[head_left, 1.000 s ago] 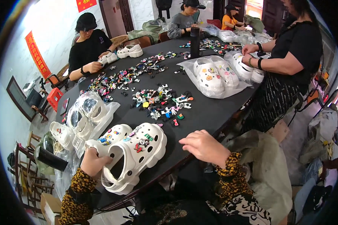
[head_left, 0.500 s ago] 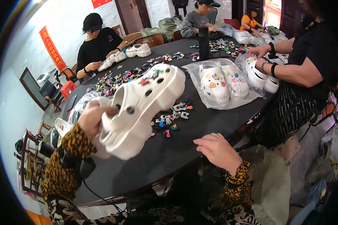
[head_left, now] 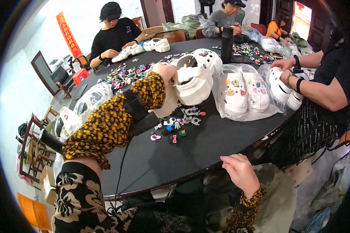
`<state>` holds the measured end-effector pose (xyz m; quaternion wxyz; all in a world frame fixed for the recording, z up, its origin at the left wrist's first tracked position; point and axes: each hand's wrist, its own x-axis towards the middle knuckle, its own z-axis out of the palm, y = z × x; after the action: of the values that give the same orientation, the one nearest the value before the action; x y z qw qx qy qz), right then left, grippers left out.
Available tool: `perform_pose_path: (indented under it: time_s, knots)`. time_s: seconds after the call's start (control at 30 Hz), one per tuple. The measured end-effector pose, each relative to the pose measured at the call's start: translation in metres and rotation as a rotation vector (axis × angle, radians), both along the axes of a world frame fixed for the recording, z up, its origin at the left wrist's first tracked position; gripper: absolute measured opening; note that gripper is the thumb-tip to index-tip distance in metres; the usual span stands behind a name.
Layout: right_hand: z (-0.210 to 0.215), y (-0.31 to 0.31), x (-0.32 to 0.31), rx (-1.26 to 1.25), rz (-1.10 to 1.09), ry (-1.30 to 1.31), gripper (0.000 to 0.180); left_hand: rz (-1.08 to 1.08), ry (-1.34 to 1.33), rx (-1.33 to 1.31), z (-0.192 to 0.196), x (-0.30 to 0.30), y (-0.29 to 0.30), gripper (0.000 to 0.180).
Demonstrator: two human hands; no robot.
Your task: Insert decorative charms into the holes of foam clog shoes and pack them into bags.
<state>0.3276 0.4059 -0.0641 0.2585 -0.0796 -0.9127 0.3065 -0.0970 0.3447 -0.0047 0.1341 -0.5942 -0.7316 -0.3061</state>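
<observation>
White clog [head_left: 196,75] raised above the table [head_left: 175,159], gripped in left hand [head_left: 168,75]; right hand [head_left: 239,171] open, well apart.

One camera, worn on the head, looks down from above.

It faces forward over the round black table [head_left: 175,155], close to the person's own arms; the far side sits small near the curved, bent top edge.
</observation>
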Motion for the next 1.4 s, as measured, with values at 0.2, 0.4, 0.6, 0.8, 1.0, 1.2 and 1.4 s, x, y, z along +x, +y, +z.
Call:
perform_pose_path:
  time_s: [0.2,0.4,0.6,0.8,1.0,1.2,1.4]
  knots:
    - [-0.003,-0.003,-0.003,-0.036,0.011,-0.041,0.02,0.334,-0.595,-0.145,0.02,0.046,0.044,0.028]
    - [0.005,-0.008,-0.018,-0.033,0.053,-0.061,0.02,0.27,-0.99,-0.221,0.015,0.063,0.04,0.046]
    - [0.015,-0.012,-0.026,0.011,0.055,-0.062,0.02,0.242,-1.113,-0.165,0.022,0.059,-0.001,0.039]
    - [0.03,-0.029,-0.045,0.022,0.117,-0.062,0.022,0.179,-1.365,0.007,0.039,0.048,-0.056,0.033]
    - [0.057,-0.055,-0.061,0.119,0.173,-0.058,0.025,0.154,-1.368,0.05,0.046,0.024,-0.111,0.024]
    - [0.09,-0.09,-0.086,0.227,0.3,-0.063,0.03,0.429,-0.283,0.012,0.01,-0.01,-0.198,0.024]
    - [0.12,-0.12,-0.114,0.262,0.513,-0.096,0.038,0.731,0.011,-0.14,-0.008,-0.034,-0.303,0.042]
